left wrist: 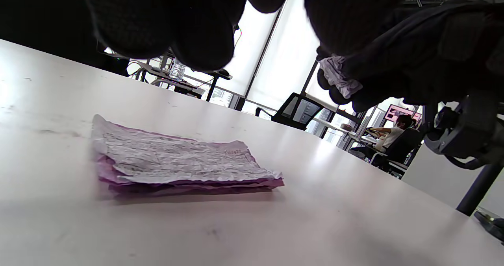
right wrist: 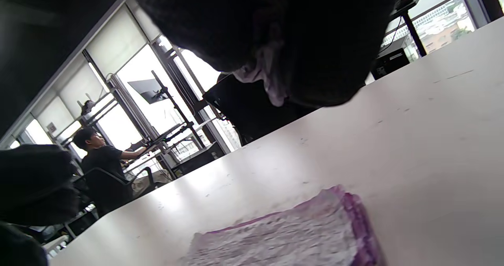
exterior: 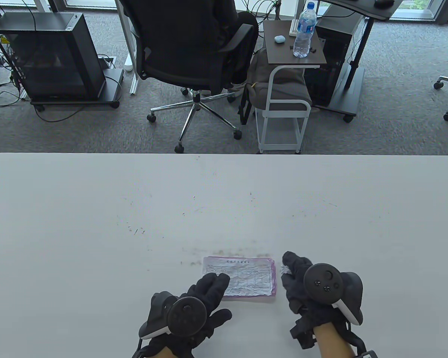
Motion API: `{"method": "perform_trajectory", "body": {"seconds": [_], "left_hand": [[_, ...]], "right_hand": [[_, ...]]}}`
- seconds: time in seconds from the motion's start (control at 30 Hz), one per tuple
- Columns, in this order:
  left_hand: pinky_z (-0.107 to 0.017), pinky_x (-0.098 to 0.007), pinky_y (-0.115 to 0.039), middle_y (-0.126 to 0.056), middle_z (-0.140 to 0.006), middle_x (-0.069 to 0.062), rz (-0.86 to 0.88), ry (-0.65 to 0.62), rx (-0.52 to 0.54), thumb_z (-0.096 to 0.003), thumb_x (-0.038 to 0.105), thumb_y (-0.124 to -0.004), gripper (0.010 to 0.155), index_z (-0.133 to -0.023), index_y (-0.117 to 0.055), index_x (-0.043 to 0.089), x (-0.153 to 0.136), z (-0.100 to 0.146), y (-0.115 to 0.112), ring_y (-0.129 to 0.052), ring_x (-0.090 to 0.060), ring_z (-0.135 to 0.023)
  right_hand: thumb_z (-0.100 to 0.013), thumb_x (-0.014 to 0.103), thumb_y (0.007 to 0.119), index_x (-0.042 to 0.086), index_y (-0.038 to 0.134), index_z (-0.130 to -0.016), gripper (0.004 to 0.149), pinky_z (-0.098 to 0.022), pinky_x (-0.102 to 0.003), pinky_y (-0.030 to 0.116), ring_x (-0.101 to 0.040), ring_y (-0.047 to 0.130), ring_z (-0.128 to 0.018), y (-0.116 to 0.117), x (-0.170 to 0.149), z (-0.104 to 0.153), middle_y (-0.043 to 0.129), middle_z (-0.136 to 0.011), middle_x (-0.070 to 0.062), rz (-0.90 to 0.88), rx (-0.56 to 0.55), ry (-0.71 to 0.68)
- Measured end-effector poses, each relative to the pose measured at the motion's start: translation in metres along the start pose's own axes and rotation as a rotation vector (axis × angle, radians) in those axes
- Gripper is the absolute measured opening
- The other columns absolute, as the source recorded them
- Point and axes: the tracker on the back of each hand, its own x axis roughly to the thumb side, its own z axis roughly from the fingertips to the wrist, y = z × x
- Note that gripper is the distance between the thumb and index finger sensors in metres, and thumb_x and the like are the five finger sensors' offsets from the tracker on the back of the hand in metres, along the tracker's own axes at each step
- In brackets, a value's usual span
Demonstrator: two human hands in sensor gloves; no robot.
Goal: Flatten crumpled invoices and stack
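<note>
Near table edge, wrinkled purple-edged invoice stack (exterior: 242,278), left hand (exterior: 205,294) spread, right hand (exterior: 296,278) gripping crumpled invoice (left wrist: 339,79)

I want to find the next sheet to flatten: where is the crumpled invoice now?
The crumpled invoice is gripped in the right hand, held above the table just right of the flattened stack.

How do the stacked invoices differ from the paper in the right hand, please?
The stack lies flattened on the table; the wad is crumpled and off the table. The right hand grips the wad, while the left hand is above the stack's near corner, contact unclear. The stack spreads wide; the wad is small. Both show white and purple.
</note>
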Motion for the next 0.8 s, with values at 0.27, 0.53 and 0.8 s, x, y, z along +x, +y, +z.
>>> {"method": "perform_trajectory", "body": {"seconds": [0.27,0.53,0.8], "left_hand": [[-0.043,-0.045,-0.088,-0.076,-0.092,-0.023,0.188,-0.056,0.083,-0.0567,0.037,-0.078,0.066,-0.109,-0.056,0.004,0.009,0.005,0.005,-0.100,-0.032,-0.064],[-0.047,-0.046,-0.086,-0.069,-0.096,-0.023,0.412,-0.062,0.109,-0.0543,0.035,-0.081,0.078,-0.111,-0.039,0.001,0.010,0.002,-0.006,-0.097,-0.031,-0.069],[-0.045,-0.045,-0.089,-0.079,-0.088,-0.019,0.450,-0.036,0.180,-0.0552,0.028,-0.080,0.058,-0.105,-0.061,0.004,0.002,0.003,-0.004,-0.102,-0.025,-0.058]], "right_hand": [[-0.051,0.016,0.082,0.004,0.063,-0.097,0.051,-0.032,-0.029,0.094,-0.039,0.096,-0.055,0.039,0.017,0.022,0.083,-0.082,-0.031,-0.332,0.168,-0.169],[-0.053,0.030,0.079,0.005,0.069,-0.092,0.047,-0.019,-0.027,0.090,-0.030,0.100,-0.040,0.050,0.018,0.026,0.095,-0.066,-0.018,-0.456,0.126,-0.225],[-0.055,0.037,0.068,0.008,0.074,-0.087,0.044,-0.022,-0.030,0.092,-0.033,0.100,-0.044,0.055,0.015,0.027,0.095,-0.068,-0.019,-0.505,0.072,-0.209]]}}
